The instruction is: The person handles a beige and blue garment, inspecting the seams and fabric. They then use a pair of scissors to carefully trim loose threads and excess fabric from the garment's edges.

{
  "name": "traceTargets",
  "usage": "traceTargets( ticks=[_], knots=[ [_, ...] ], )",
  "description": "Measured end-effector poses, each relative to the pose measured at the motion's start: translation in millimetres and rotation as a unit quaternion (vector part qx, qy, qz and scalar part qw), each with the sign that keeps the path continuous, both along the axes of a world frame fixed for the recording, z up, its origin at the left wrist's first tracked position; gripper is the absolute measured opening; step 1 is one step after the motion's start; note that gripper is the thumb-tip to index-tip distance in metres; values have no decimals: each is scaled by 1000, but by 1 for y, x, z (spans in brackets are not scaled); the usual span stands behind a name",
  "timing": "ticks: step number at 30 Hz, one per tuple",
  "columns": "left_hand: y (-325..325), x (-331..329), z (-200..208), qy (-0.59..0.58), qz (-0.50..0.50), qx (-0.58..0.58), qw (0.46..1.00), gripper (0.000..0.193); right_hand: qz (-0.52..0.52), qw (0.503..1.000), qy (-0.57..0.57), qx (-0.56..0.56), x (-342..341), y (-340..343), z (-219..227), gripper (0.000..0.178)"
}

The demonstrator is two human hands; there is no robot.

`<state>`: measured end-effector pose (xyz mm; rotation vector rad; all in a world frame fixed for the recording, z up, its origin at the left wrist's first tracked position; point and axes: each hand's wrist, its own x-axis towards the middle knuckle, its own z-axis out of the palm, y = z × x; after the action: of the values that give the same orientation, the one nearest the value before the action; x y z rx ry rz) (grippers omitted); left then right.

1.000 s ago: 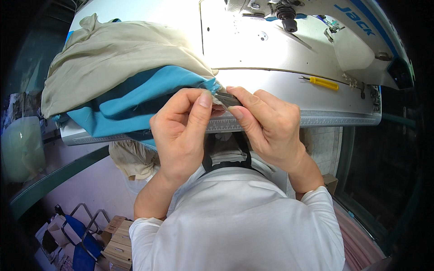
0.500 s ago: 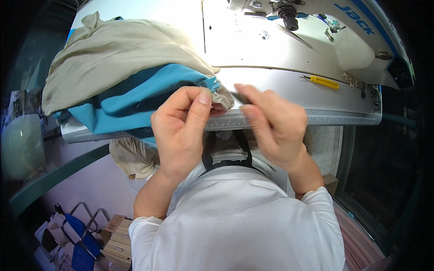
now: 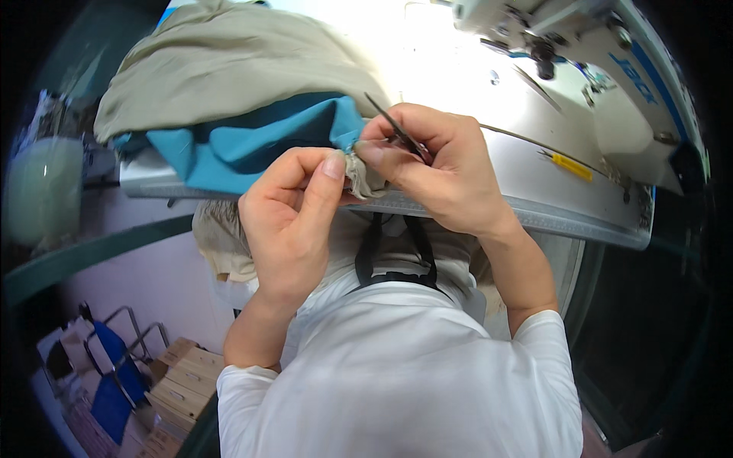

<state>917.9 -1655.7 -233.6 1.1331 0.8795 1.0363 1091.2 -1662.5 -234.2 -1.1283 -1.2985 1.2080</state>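
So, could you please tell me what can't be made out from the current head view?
All in the head view:
Tool: its lower part is hidden by the right hand, so its full shape is unclear.
Bunched cloth: its pinched part is covered by the left hand.
Sewing machine: its top is cut off by the upper edge.
Ruler strip: marks too small and blurred to read.

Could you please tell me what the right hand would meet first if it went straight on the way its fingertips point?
Most likely the blue cloth, just to the left of the right hand; its fingertips may be touching the cloth's edge, though depth is hard to judge.
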Motion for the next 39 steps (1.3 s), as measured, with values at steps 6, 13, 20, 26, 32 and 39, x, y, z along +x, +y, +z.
traceTargets(
  ticks=[6, 13, 20, 26, 32, 39],
  knots=[
    [-7, -15, 1, -31, 39, -45, 998, 13, 20, 1000, -15, -7, -19, 8, -3, 7],
    [1, -28, -2, -248, -36, -175, 952, 14, 12, 997, 54, -47, -23, 15, -1, 10],
    [5, -32, -7, -161, -59, -109, 979, 15, -75, 994, 71, -35, -15, 9, -5, 10],
    [6, -26, 0, -87, -33, -59, 994, 13, -5, 994, -87, 59, -14, 8, 5, 7],
    [14, -23, -2, -33, -70, -95, 992, 11, 13, 999, -32, -18, -7, 9, 0, 10],
    [23, -11, -8, -22, -115, -149, 982, 16, -8, 996, -12, -85, 2, 11, -10, 12]
  ],
)
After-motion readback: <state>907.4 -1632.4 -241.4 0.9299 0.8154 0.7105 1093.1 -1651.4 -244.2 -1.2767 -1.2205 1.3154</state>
